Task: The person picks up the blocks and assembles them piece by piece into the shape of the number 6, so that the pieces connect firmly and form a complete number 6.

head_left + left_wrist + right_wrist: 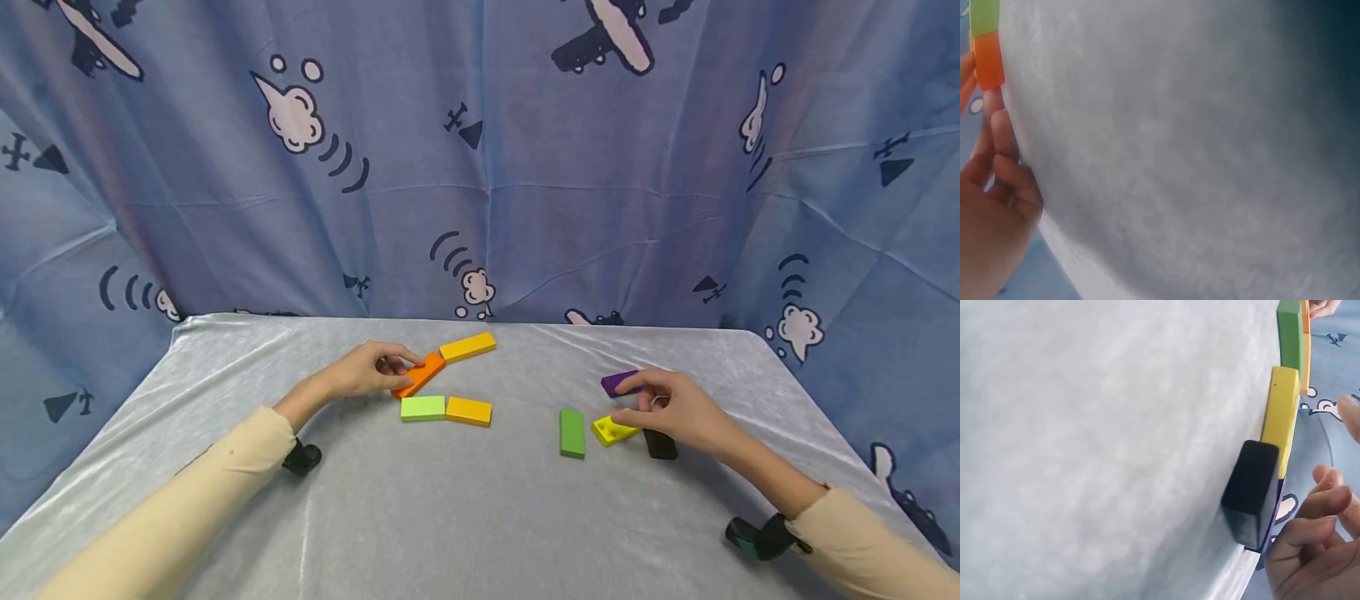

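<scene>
In the head view, left of centre, the left hand point(371, 369) pinches the orange block point(422, 375); a twist could knock the adjoining amber block point(468, 347) askew. Right of centre, the right hand point(678, 408) is loosely bent, apparently gripping nothing, over the purple block point(617, 383), yellow block point(611, 431) and black block point(662, 445); closing carelessly might catch two.

In the left wrist view, fingertips meet orange at upper left; a weak pinch could slip.

In the right wrist view, black crowds yellow, lower right; a stray finger might shift both.

head: even light, soft shadows on tablecloth point(450, 517) | wrist views: hazy | left wrist: right side dark
</scene>
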Action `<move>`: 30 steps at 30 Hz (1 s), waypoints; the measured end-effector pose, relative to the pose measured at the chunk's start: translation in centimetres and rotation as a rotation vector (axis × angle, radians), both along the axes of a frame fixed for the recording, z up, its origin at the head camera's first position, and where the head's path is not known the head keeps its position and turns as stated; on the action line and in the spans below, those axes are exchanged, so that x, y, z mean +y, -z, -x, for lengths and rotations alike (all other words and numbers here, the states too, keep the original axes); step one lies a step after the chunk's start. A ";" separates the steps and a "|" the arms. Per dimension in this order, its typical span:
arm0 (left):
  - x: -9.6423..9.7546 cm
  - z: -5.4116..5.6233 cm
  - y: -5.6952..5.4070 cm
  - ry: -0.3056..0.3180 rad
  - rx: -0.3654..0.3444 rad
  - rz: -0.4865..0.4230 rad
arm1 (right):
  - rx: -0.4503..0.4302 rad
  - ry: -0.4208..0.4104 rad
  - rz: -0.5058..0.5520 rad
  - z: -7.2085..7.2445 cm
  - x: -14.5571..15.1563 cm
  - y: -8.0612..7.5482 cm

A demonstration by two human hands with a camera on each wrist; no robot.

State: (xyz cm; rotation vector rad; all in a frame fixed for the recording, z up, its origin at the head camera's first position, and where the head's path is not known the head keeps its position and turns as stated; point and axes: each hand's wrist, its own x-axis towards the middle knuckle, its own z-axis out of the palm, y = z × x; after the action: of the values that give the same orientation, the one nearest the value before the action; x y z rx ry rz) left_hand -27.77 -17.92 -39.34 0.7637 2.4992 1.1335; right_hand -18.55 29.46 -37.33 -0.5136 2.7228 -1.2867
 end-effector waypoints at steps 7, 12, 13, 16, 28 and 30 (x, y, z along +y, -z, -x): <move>0.0 0.1 0.1 0.007 0.002 -0.001 | 0.081 -0.088 0.024 -0.1 0.0 0.8; -0.1 0.1 0.2 0.005 0.005 -0.002 | 0.107 -0.128 0.019 -0.3 -0.6 0.9; -0.1 0.1 0.2 0.005 0.004 -0.002 | 0.102 -0.139 0.027 -0.3 -0.7 0.9; -0.1 0.2 0.2 0.002 0.003 0.002 | 0.099 -0.172 0.048 -0.4 -1.0 1.0; -0.1 0.2 0.2 0.006 0.006 0.015 | 0.109 -0.145 -0.010 -0.3 1.2 1.2; 0.0 0.2 0.2 0.008 0.007 0.014 | 0.107 -0.140 -0.016 -0.5 1.6 1.2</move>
State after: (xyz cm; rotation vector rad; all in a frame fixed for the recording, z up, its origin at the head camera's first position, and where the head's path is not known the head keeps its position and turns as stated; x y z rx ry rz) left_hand -27.99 -17.96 -39.51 0.7743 2.5054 1.1109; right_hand -18.10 31.10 -38.54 -0.7776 2.7223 -1.2366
